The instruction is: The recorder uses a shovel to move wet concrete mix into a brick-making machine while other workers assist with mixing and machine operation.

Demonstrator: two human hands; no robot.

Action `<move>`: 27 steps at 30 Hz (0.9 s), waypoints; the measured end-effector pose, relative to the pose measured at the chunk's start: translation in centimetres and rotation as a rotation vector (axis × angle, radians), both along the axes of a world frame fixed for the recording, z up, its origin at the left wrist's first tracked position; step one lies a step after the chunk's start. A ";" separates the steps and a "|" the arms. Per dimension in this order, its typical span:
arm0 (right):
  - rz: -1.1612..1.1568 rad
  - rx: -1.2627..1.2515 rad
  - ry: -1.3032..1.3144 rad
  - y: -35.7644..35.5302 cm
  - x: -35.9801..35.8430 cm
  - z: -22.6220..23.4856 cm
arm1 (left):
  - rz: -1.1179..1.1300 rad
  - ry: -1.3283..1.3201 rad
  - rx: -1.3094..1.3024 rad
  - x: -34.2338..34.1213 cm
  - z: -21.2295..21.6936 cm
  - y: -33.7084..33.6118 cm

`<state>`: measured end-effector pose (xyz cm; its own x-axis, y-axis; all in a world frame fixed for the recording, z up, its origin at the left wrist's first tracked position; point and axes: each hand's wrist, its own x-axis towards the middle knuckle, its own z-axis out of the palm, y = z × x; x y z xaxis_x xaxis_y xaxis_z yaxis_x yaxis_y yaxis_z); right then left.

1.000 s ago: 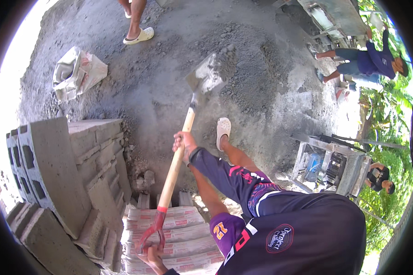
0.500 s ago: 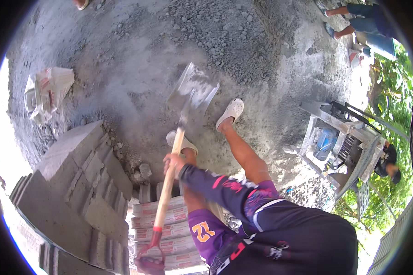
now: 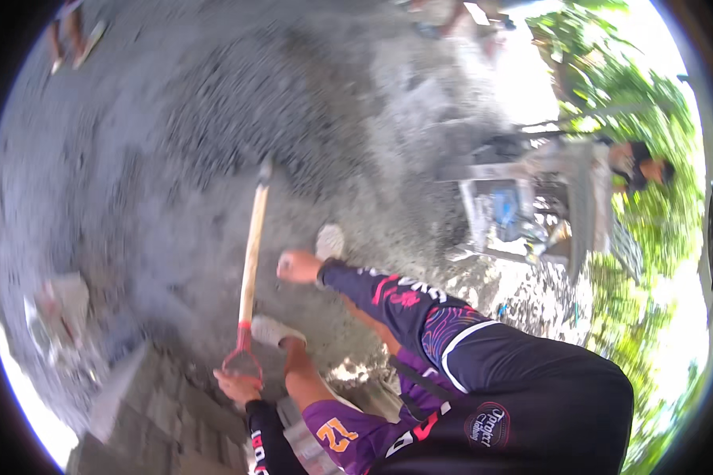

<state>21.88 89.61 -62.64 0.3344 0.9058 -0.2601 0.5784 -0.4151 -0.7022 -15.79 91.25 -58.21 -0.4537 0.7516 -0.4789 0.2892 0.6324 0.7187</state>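
Observation:
A shovel stretches away from me, its pale wooden shaft (image 3: 253, 245) ending in a red D-shaped handle (image 3: 243, 356). My left hand (image 3: 238, 386) is closed around that handle at the near end. To the right of the shaft, and apart from it, is my right hand (image 3: 297, 267), its fingers curled in with nothing visible in them. The far end of the shaft meets a pile of grey gravel mix (image 3: 253, 103). The blade cannot be made out there, hidden by the material or by blur.
Stacked grey concrete blocks (image 3: 166, 412) stand at the lower left, below a crumpled sack (image 3: 59, 313). At the right is a frame-like machine (image 3: 523, 210) with a person (image 3: 642, 166) behind it. Another person's legs (image 3: 73, 39) show at the upper left.
The shovel has moved forward, its blade going from plain view over the ground to the gravel pile. My right hand has let go of the shaft. The view has also shifted.

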 end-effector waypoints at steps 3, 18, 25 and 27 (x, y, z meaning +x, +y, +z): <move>-0.126 -0.592 0.472 -6.1 -1.8 16.2 | -0.210 0.302 -0.320 -6.8 6.6 0.7; -1.707 -0.014 0.444 -58.7 -18.6 37.0 | -0.891 -0.001 -0.239 4.1 25.3 17.7; -0.775 -0.578 -0.513 -54.0 -36.7 45.3 | -0.890 -0.386 -0.697 3.9 25.7 8.9; -0.814 -0.623 -0.301 -54.1 -35.8 43.7 | -0.952 -0.231 -0.705 4.5 27.2 3.8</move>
